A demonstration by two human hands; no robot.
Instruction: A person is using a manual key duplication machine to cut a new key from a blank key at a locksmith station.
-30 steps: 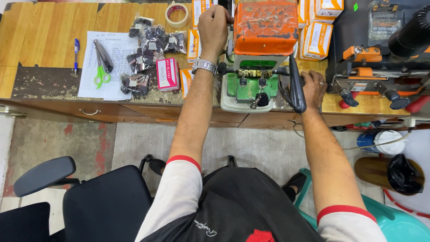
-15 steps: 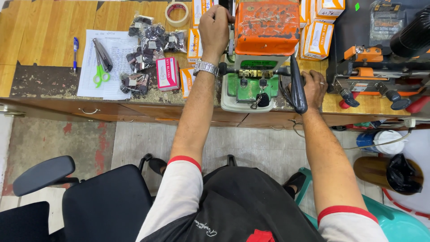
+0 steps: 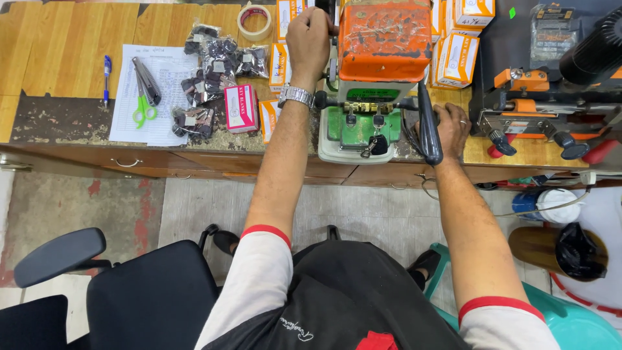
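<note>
Hands unmoved since a second ago: the left hand [image 3: 310, 35] stays with fingers curled shut on a part at the upper left of the orange-and-green key-cutting machine [image 3: 372, 78] on the wooden table [image 3: 65, 45], while the right hand [image 3: 451, 129] keeps its fingers wrapped round the black lever [image 3: 428, 123] beside it.
</note>
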